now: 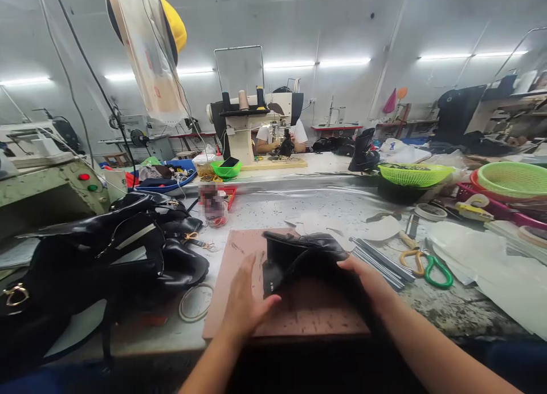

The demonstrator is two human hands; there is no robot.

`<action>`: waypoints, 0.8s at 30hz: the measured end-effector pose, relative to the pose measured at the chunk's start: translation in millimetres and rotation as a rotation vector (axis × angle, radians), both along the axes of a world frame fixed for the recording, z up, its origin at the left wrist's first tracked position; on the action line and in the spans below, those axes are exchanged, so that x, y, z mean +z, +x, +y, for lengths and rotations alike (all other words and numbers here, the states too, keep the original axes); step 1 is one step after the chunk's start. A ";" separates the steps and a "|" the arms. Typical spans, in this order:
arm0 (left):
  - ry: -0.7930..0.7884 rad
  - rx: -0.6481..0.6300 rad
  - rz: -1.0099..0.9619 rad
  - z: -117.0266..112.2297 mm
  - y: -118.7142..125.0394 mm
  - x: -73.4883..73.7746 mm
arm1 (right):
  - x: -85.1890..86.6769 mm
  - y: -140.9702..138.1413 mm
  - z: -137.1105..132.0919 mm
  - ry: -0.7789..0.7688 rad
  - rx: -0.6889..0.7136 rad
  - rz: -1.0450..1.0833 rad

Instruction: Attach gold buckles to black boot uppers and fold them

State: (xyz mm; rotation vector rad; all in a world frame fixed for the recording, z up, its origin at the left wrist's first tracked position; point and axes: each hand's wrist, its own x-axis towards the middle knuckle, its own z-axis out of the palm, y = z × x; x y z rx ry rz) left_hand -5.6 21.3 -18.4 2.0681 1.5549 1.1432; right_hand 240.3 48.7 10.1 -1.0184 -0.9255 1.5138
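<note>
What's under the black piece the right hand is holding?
Under the black piece is a pinkish-brown board, its bare surface showing along the near edge. Whatever lies directly beneath the piece is covered and can't be seen.

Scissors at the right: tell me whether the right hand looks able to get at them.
Probably yes: the scissors lie close by, their grip end uncovered, but the right hand holds the black piece and would likely need to let go first.
</note>
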 end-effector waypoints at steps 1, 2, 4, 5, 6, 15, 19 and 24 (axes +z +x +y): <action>-0.105 -0.076 0.018 9.4 -1.6 1.6 | -2.2 6.1 1.3 -0.050 0.046 -0.042; -0.181 -0.160 0.030 17.2 -1.4 3.4 | -4.1 11.0 3.1 -0.070 0.082 -0.104; -0.259 -0.293 0.038 26.6 4.0 7.3 | -4.9 17.9 7.8 -0.015 0.085 -0.292; -0.262 -0.323 0.034 28.5 8.5 9.2 | -2.8 20.4 10.4 0.043 0.036 -0.413; -0.255 -0.339 0.029 29.1 13.4 11.1 | 1.3 22.1 12.8 0.119 -0.041 -0.548; -0.227 -0.329 0.102 14.1 38.0 35.7 | 68.6 -24.5 32.2 1.029 0.720 -1.568; -0.539 -0.447 -0.164 7.7 16.4 56.2 | 73.7 -45.1 30.8 1.197 0.917 -1.553; -0.737 -0.642 -0.094 3.5 13.3 69.4 | 84.3 -56.9 -10.4 1.415 1.035 -1.442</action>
